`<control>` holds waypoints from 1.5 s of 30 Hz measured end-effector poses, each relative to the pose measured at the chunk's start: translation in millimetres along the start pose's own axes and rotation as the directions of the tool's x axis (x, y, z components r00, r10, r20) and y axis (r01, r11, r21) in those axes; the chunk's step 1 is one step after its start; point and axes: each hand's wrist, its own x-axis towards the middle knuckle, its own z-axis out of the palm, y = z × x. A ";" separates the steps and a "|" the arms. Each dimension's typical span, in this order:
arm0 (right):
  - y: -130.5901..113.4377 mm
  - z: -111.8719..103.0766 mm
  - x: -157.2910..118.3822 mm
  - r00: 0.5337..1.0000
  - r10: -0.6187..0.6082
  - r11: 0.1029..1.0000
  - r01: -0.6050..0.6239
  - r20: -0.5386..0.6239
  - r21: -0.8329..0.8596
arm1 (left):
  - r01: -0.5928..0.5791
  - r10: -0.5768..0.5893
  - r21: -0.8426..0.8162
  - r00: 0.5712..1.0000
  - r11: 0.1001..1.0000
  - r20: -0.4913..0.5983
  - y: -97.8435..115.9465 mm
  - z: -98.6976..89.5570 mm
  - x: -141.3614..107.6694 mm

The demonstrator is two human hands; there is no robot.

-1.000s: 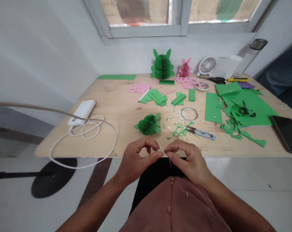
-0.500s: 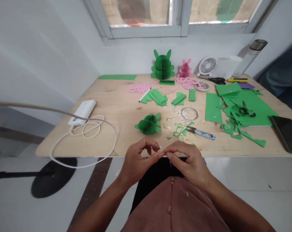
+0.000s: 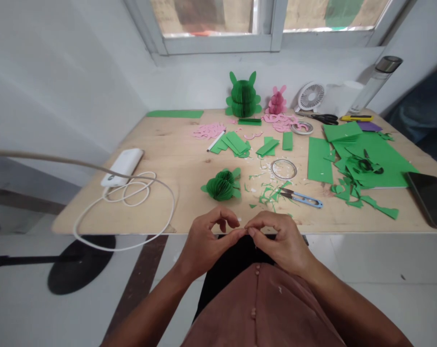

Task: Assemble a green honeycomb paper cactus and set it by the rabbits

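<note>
1. Both left hand [image 3: 207, 238] and right hand [image 3: 282, 238] meet at the fingertips; I cannot tell whether they grip anything.
2. Just beyond, a small green figure [image 3: 221, 187] lies on the surface [image 3: 178, 156].
3. Near the wall [image 3: 189, 82] stands a larger green figure [image 3: 243, 99].

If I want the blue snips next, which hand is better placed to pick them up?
Probably the right hand: the blue snips lie just beyond it, slightly to its right. The left hand is farther from them, and nearer the green paper figure.
</note>
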 end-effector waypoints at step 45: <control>8.5 -6.2 6.4 0.943 0.227 0.931 -0.284 0.245 0.228 | -0.264 0.253 0.264 0.964 0.928 0.077 0.8 -13.3 4.2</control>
